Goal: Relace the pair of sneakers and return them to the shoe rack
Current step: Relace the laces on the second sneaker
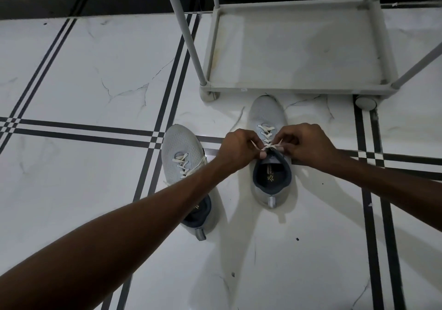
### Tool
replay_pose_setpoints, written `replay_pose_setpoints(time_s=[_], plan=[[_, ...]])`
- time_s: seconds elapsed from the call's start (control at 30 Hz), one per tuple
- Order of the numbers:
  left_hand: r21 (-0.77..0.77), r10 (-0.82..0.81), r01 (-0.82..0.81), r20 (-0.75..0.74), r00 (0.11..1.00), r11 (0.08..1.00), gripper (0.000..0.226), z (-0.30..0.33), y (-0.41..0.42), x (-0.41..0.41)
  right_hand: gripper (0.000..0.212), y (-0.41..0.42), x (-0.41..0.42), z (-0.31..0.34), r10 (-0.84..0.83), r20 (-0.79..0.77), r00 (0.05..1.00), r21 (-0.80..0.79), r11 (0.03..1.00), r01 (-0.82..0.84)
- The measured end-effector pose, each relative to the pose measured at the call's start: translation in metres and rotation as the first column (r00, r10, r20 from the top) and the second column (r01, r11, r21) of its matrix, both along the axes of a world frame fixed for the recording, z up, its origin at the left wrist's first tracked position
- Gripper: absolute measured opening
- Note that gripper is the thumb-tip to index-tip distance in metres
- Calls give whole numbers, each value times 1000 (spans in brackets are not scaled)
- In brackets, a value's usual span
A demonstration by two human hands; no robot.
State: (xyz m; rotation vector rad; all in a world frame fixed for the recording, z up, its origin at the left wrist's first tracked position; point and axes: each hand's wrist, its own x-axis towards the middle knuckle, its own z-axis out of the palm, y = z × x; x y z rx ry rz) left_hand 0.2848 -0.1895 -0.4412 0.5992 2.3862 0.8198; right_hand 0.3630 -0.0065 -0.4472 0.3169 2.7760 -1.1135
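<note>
here both hands (239,150) (302,143) pinch lace (269,146) atop right sneaker (271,185).

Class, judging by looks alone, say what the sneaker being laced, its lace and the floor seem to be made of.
Sneaker: pale grey knit or mesh fabric, matte, finely textured. Lace: flat woven cord, off-white. Floor: probably polished marble-look tile, glossy, grey-veined, with black inlaid stripes.
</note>
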Motion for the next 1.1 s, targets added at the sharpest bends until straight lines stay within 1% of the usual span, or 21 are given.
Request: replay_pose_setpoints(time_s=[0.07, 0.13, 0.2, 0.27, 0.33, 0.43, 0.53, 0.63, 0.7, 0.73, 0.83, 0.9, 0.97, 1.03, 1.1], plan=[[28, 15, -15, 2, 1000, 999, 13, 1, -3, -3, 11, -1, -1, 1, -6, -11, 1000, -1, 1000, 6], [33, 10, -9, -29, 1000, 999, 9, 1, -3, -5, 10, 0, -1, 2, 17, -54, 998, 47, 999, -14], [-24, -75, 73, -111, 991, 997, 5, 1, -6, -4, 16, 1, 3, -1, 78, -79, 994, 123, 990, -67], [-102, -182, 168, -149, 972, 981, 11, -3, -10, 0, 23, 3, 10, -7, 158, -83, 984, 181, 973, -141], [-135, -232, 215, -130, 964, 967, 13, -9, -16, 5, 26, 3, 16, -15, 205, -63, 977, 210, 959, -188], [-168, -230, 209, -114, 967, 963, 6, -16, -19, 5, 33, 3, 17, -21, 178, -35, 983, 199, 965, -168], [-151, -200, 193, -32, 979, 970, 1, -15, -24, -2, 23, 5, 15, -24, 150, -1, 989, 186, 971, -147], [-69, -198, 206, 103, 975, 976, 6, -9, -37, -11, 22, 15, 11, -18, 103, 87, 991, 91, 990, -111], [-34, -199, 208, 168, 965, 978, 8, -4, -48, -13, 22, 24, 11, -11, 134, 163, 977, 75, 986, -148], [-13, -200, 208, 227, 953, 978, 7, 0, -53, -14, 20, 30, 13, -7, 142, 204, 969, 48, 987, -155], [51, -209, 207, 431, 878, 977, 6, 20, -67, -19, 21, 46, 18, 12, 208, 280, 937, -136, 975, -175], [76, -233, 225, 478, 847, 971, 6, 37, -75, -27, 21, 53, 15, 28, 315, 275, 908, -231, 939, -255], [136, -234, 190, 503, 832, 972, 4, 50, -78, -34, 16, 57, 10, 42, 395, 247, 885, -330, 893, -307], [239, -213, 96, 532, 819, 966, 9, 55, -75, -35, 11, 56, 7, 49, 407, 203, 891, -439, 851, -289], [344, -215, 3, 580, 786, 939, 5, 56, -63, -30, 9, 49, 7, 49, 371, 170, 913, -526, 818, -235]])
